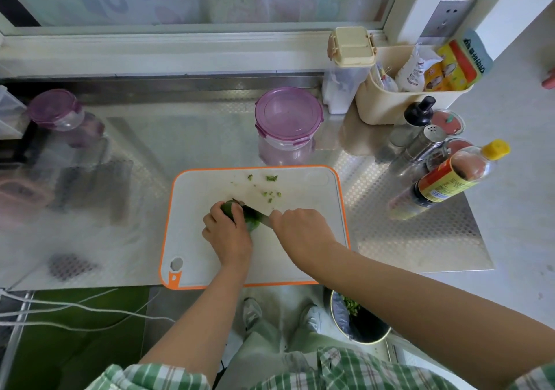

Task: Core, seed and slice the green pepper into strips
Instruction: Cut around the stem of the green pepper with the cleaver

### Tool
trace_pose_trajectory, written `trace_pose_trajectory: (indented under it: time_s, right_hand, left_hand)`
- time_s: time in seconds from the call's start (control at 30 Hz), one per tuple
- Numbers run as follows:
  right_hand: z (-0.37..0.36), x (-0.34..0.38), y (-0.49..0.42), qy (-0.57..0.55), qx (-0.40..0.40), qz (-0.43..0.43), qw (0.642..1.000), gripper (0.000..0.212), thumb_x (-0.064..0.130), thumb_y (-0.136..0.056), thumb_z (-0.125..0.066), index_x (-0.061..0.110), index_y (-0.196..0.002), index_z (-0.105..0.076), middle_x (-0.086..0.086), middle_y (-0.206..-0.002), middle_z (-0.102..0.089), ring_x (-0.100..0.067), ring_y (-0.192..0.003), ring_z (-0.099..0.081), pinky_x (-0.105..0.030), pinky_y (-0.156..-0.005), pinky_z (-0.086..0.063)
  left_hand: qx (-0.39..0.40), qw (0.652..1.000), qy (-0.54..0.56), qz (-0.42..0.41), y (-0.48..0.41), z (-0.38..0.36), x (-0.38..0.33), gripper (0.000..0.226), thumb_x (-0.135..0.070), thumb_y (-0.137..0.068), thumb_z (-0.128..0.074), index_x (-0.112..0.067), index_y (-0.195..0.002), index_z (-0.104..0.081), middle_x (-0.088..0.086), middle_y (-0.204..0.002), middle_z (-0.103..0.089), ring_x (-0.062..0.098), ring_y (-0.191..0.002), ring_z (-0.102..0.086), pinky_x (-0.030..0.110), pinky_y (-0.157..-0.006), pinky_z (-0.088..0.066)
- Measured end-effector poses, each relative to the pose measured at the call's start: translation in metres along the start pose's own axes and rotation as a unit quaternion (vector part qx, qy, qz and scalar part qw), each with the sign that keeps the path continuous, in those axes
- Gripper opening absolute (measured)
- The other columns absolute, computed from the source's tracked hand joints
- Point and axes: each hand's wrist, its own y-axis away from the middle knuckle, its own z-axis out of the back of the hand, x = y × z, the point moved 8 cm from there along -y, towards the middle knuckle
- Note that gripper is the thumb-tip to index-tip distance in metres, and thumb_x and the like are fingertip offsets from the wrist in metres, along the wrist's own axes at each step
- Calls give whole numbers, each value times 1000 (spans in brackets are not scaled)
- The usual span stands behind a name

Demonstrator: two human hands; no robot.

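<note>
On the board — left hand curled over green pepper, right hand clenched, apparently round knife handle

Countertop: embossed, glossy sheet metal. Cutting board: matt white plastic, orange rim. Knife blade: smooth metal. Green pepper: glossy skin.

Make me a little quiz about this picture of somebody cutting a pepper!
1. True or false: the left hand holds the pepper on the cutting board.
2. Which hand holds the knife? A) left hand B) right hand
3. Fill the gap: the jar behind the cutting board has a ____ lid.

Key: 1 true; 2 B; 3 purple.
</note>
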Motion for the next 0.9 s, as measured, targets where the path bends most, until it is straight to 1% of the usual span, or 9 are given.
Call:
trace_pose_trajectory:
  time_s: [0.1, 0.17, 0.23, 0.33, 0.43, 0.53, 0.67, 0.8, 0.9]
  right_hand:
    - [-1, -6, -3, -17, -3, -10, 1000, 27, -3, -89, -50, 9, -113, -48, -5, -99, -63, -25, -88, -64, -28, -48, -25]
    - [-1, -19, -5, -25, -23, -26, 999, 23, 2, -92, -50, 12, -112, -46, -3, -88, -60, -24, -77, -62, -30, -50, -26]
    - [2, -33, -7, -29, -57, -48, 997, 13, 15, -98, -47, 14, -110, -44, 1, -68, -45, -18, -54, -44, -30, -46, -20]
    - [0, -37, -8, -40, -69, -42, 996, 12, 24, -102, -38, 16, -109, -43, 1, -60, -31, -17, -47, -28, -30, -44, -16]
    - [-7, -25, -2, -55, -66, -10, 996, 2, 19, -99, -38, 17, -99, -39, 0, -58, -32, -18, -46, -28, -30, -44, -18]
    - [-12, -22, -1, -63, -51, 6, 997, 6, 16, -98, -39, 18, -93, -36, 0, -59, -32, -18, -47, -28, -31, -44, -19]
    - [-11, -28, -3, -46, -34, 19, 998, 6, 18, -99, -39, 16, -101, -45, 0, -61, -31, -16, -49, -28, -31, -45, -16]
    - [-11, -18, -8, -35, -21, 20, 999, 13, 8, -95, -44, 12, -107, -47, 0, -62, -29, -16, -50, -28, -30, -45, -18]
    - [-9, -8, -10, -39, -7, 14, 999, 24, 0, -89, -47, 10, -111, -46, 1, -68, -35, -20, -60, -45, -30, -48, -22]
  left_hand:
    - [-3, 1000, -10, -2, 2, 0, -1, 40, -34, -102, -41, -6, -130, -45, 20, -133, -44, 40, -117, -41, 44, -103, -28]
    - [2, 1000, -1, 1, -2, 3, 4, 39, -35, -102, -40, -8, -130, -45, 19, -132, -46, 40, -115, -43, 45, -101, -30]
    - [7, 1000, 12, 6, -4, 7, 8, 38, -37, -102, -39, -11, -129, -46, 17, -131, -46, 39, -112, -44, 44, -99, -32]
    - [4, 1000, 17, -1, -3, 10, 8, 38, -37, -102, -39, -12, -130, -46, 16, -131, -47, 37, -113, -44, 43, -98, -32]
    - [2, 1000, 26, 6, -5, 10, 9, 38, -36, -102, -39, -12, -130, -47, 16, -131, -47, 37, -113, -44, 43, -98, -32]
    - [3, 1000, 27, 12, -7, 10, 13, 37, -37, -102, -38, -13, -129, -47, 15, -130, -48, 36, -111, -44, 44, -98, -33]
    - [6, 1000, 10, -12, -6, 7, 9, 36, -36, -102, -38, -12, -127, -48, 15, -128, -49, 36, -110, -44, 43, -97, -33]
    - [-2, 1000, -4, -21, -7, 5, 7, 35, -32, -102, -39, -8, -126, -49, 17, -127, -50, 37, -110, -45, 42, -98, -31]
    - [-14, 1000, -17, -15, -3, 4, 3, 36, -31, -103, -39, -4, -126, -48, 19, -128, -50, 38, -113, -45, 42, -99, -28]
